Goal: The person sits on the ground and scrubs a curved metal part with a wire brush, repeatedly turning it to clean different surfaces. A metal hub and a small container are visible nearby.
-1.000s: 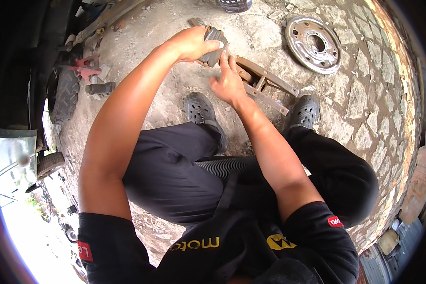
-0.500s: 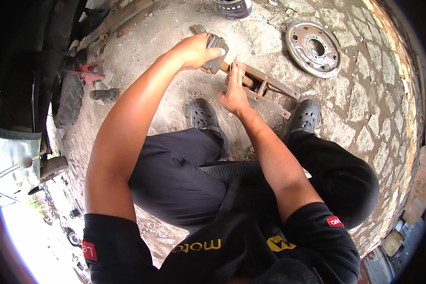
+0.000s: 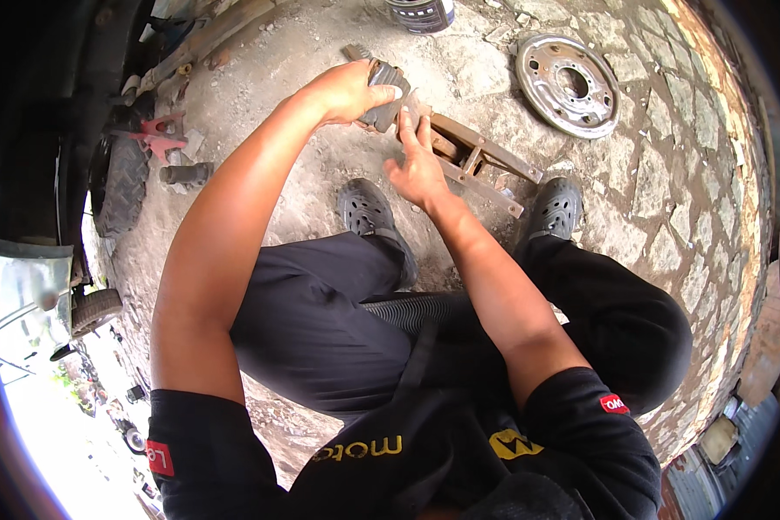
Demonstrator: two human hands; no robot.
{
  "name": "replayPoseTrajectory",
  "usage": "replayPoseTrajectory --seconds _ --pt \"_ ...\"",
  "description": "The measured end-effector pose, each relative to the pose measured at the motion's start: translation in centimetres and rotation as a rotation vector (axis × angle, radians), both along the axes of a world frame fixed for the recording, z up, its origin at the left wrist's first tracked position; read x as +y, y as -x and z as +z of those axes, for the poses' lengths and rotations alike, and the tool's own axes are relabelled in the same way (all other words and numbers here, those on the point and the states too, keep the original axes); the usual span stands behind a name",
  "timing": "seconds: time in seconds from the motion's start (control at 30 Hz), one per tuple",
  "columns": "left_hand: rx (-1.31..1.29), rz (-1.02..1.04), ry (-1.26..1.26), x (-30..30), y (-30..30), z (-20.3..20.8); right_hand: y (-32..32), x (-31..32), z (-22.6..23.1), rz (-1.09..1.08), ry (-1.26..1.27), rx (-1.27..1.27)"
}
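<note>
My left hand (image 3: pixel 342 91) is wrapped round a dark grey ribbed block (image 3: pixel 385 97), its thumb lying over the top. A narrow brown piece with a ridged end (image 3: pixel 355 54) sticks out beyond that hand; whether it joins the block is hidden. With fingers stretched and thumb apart, my right hand (image 3: pixel 420 169) lays its fingertips on a small pale brown piece (image 3: pixel 417 106) next to the block. Just right of those fingers, a long rusty metal frame (image 3: pixel 477 156) with two side rails and a crossbar rests on the ground, its far left end partly covered.
A bare steel wheel rim (image 3: pixel 568 85) lies at the far right, and a dark bucket (image 3: pixel 420 13) stands at the far edge. To the left are a red stand (image 3: pixel 159 136), a dark short cylinder (image 3: pixel 187 173) and a tyre (image 3: pixel 123 186). My shoes (image 3: pixel 366 206) flank the frame's near side.
My right hand has shifted a little left, its fingertips moving from the frame's end toward the block. The left hand keeps its hold on the block; the whole view has drifted slightly.
</note>
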State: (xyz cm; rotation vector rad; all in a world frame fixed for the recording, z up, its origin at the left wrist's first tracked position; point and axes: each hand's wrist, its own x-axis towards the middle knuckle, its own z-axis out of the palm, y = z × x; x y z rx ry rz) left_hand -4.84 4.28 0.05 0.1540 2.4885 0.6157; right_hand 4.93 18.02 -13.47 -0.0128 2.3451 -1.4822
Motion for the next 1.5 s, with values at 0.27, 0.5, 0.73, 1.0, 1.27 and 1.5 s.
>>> replayPoseTrajectory --seconds 0.27,0.5,0.73,1.0,1.27,1.5 --pt "0.059 -0.008 0.018 -0.9 0.5 -1.7 -0.1 1.0 -0.8 0.019 -0.062 0.075" --pt "0.028 -0.025 0.016 -0.2 0.0 0.0 -0.2 0.7 0.6 0.101 -0.144 -0.061" --pt "-0.053 -0.003 -0.065 -0.3 0.1 -0.4 0.8 -1.2 0.8 0.073 -0.024 0.1" --pt "0.042 -0.032 -0.11 -2.3 0.0 -1.9 2.1 0.4 0.9 0.144 -0.096 0.071" --pt "0.04 -0.094 -0.105 -3.2 -0.5 -1.6 2.8 2.0 -2.6 0.161 -0.182 -0.004" --pt "0.007 -0.068 -0.028 -1.9 -0.5 0.0 2.8 0.5 -1.6 0.134 -0.064 0.155"
